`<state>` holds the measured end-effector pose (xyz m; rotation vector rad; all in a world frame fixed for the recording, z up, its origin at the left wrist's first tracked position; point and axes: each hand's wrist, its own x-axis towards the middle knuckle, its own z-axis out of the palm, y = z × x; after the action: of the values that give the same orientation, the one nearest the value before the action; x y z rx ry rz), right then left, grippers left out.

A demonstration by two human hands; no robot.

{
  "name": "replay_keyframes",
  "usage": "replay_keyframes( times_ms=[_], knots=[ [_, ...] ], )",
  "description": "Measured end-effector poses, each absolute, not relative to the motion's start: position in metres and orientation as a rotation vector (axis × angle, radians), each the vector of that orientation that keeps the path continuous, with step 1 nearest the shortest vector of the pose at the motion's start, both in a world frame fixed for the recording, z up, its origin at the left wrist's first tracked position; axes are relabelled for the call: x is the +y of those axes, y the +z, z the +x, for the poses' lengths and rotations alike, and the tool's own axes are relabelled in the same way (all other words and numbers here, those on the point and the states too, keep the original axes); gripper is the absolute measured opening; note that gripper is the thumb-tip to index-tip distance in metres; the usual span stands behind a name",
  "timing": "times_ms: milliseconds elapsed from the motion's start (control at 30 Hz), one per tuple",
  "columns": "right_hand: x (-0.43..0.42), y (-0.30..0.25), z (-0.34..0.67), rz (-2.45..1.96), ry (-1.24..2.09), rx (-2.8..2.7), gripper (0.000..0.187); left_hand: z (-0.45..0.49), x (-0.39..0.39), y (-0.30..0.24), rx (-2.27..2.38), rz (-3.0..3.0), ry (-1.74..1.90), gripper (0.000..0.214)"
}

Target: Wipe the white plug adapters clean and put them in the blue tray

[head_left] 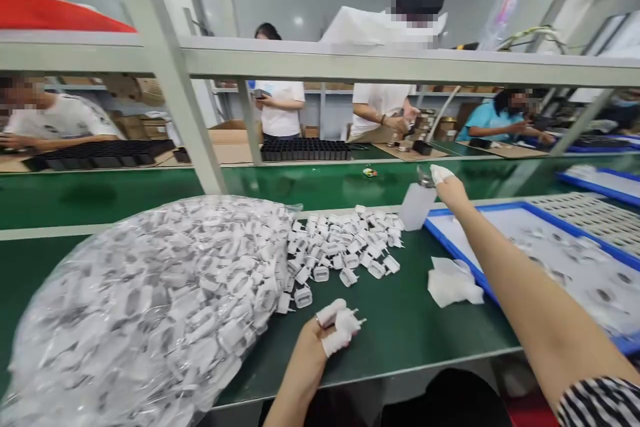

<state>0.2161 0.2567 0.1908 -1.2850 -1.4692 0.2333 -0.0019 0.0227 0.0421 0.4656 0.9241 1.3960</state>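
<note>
My left hand (325, 340) has white coverings on its fingers and pinches a white plug housing (349, 321) whose pins point right. My right hand (451, 190) reaches out and grips a white wipe (441, 173) beside the metal top of a white dispenser bottle (418, 207). Whether the wipe touches that top I cannot tell. Between the bottle and a big clear bag (150, 320) full of plug housings lies a loose pile of the same housings (345, 243). A crumpled white cloth (454, 282) rests on the green table below my right forearm.
Blue-rimmed trays (493, 287) with small parts stand at the right. A pale frame with an upright post (175, 73) crosses in front. Beyond the green conveyor belt (300, 180), several people work near black gridded trays (306, 149). The table's front edge runs below my left hand.
</note>
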Motion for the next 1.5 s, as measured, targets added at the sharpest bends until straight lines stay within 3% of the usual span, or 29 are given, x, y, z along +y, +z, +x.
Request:
replay_keyframes(
  times_ms=[167,400,500,633,900,1033,1367,1500],
  knots=[
    [0.227,0.173,0.224,-1.212,0.552,-1.281,0.033,-0.006,0.021,0.047,0.937,0.472,1.332,0.054],
    [0.118,0.121,0.201,-0.889,1.245,-1.16,0.04,0.018,0.025,0.071,0.788,0.494,1.327,0.041],
    [0.085,0.104,0.194,-0.827,1.374,-1.062,0.041,0.037,0.025,0.079,0.794,0.534,1.335,0.04],
    [0.05,0.082,0.181,-0.832,1.255,-1.099,0.04,0.054,0.024,0.077,0.83,0.534,1.408,0.037],
    [0.009,0.053,0.164,-0.892,0.609,-1.862,0.043,0.052,0.018,0.066,0.903,0.634,1.426,0.037],
    [0.01,0.059,0.163,-0.831,0.496,-1.887,0.039,0.049,0.013,0.064,0.891,0.686,1.417,0.029],
    [0.0,0.041,0.178,-0.636,0.198,-1.873,0.044,0.055,0.003,0.061,0.74,0.522,1.292,0.036],
    [-0.002,0.043,0.174,-0.713,0.296,-1.874,0.044,0.053,0.0,0.059,0.788,0.548,1.319,0.038]
  ],
)
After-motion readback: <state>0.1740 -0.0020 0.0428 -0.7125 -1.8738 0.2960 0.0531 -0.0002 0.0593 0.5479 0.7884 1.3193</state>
